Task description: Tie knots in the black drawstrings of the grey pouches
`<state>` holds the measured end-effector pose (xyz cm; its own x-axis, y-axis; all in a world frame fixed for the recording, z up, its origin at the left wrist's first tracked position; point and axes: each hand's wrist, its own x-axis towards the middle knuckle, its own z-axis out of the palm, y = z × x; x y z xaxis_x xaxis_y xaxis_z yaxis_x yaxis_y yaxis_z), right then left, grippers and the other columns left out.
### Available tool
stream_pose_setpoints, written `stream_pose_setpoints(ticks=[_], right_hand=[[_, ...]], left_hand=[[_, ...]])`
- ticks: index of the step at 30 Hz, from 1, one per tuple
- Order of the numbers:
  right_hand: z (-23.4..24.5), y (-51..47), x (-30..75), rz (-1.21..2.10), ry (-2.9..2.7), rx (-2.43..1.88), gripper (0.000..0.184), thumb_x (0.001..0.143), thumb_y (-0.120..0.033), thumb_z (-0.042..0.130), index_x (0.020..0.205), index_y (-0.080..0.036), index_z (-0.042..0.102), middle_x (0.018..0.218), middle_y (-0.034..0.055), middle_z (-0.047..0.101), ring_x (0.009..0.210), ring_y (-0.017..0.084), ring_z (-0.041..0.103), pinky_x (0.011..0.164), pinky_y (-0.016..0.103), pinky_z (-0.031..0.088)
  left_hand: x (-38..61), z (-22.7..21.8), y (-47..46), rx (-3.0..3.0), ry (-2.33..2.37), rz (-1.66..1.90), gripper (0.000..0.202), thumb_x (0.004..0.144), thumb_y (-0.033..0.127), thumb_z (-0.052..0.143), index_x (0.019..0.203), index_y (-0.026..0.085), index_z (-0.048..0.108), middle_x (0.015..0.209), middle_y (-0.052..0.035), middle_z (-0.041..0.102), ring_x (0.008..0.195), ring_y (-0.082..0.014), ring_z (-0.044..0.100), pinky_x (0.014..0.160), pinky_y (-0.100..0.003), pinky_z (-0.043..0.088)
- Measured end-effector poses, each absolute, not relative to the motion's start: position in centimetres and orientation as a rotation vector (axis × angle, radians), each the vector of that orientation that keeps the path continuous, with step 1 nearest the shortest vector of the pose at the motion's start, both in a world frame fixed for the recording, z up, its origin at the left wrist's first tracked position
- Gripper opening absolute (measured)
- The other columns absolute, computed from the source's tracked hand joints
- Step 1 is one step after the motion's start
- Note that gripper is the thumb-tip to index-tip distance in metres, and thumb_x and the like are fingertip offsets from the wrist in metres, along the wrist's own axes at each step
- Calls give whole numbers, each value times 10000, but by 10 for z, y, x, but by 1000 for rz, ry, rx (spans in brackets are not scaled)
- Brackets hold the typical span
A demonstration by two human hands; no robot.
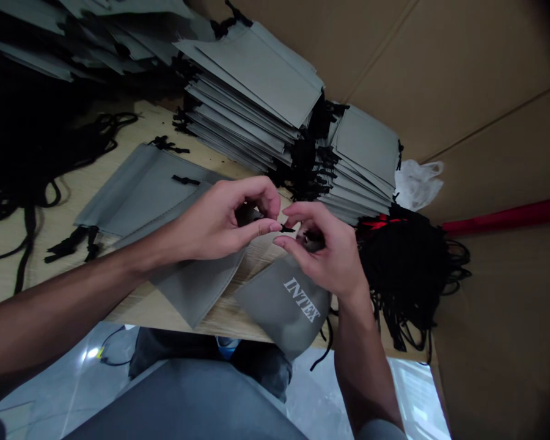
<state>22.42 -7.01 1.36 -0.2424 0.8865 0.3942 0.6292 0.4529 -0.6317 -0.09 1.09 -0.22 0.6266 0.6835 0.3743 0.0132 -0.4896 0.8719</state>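
Note:
My left hand [229,220] is closed in a pinch, with thumb and forefinger on the short end of a black drawstring cord [288,229]. My right hand [325,247] faces it, thumb and forefinger parted around the cord's tip; its other fingers are curled and partly hidden. Below the right hand a grey drawstring pouch [279,299] printed INTEX slants over the table's front edge. Its top end is hidden by the hands. Under my left forearm, more grey pouches [132,189] lie flat with knotted black cords sticking out.
Behind my hands stand a tall stack of grey pouches [261,73] and a lower stack [366,140]. A heap of black cords [403,269] sits at right, another dark pile [27,140] at left. A cardboard wall [499,116], clear plastic bag [417,183] and red strip [508,217] border the right.

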Motion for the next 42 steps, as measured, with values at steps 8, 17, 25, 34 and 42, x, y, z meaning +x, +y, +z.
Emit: stream_pose_setpoints(ticks=[8, 17, 25, 34, 42], right_hand=[[12, -70, 219, 352, -1882, -1239, 120, 958, -208, 791, 1066, -246, 756, 974, -6, 805, 831, 156, 747, 812, 296, 616], [9, -73, 211, 482, -1894, -1181, 89, 942, -195, 786, 1009, -250, 768, 916, -22, 798, 755, 132, 721, 764, 285, 618], [0, -70, 210, 645, -1799, -1211, 125, 914, -158, 775, 1012, -233, 753, 905, -33, 778, 766, 110, 715, 738, 248, 589], [4, -69, 210, 892, -1606, -1119, 94, 892, -233, 831, 922, -219, 743, 801, -17, 761, 663, 115, 686, 627, 252, 567], [-1, -65, 213, 980, -1531, -1053, 171, 863, -313, 890, 889, -216, 751, 824, 8, 777, 706, 133, 695, 657, 266, 565]], left_hand=[[-8, 5, 15, 2215, 559, 856, 81, 925, 222, 726, 995, 217, 766, 901, -3, 785, 761, -134, 702, 673, -239, 509], [-6, 5, 11, 2398, 609, 770, 100, 883, 166, 643, 932, 199, 723, 694, 46, 697, 557, -93, 573, 594, -238, 432], [4, -21, 15, 2897, 498, 589, 233, 1049, 243, 462, 943, 174, 658, 889, -74, 740, 803, -233, 688, 764, -358, 523], [5, -13, 10, 2676, 284, 844, 323, 992, 134, 390, 687, 225, 443, 642, 0, 576, 639, -166, 558, 672, -331, 462], [4, -5, 5, 2654, 232, 923, 324, 978, 111, 419, 676, 227, 420, 678, -9, 594, 692, -171, 563, 697, -324, 472]])
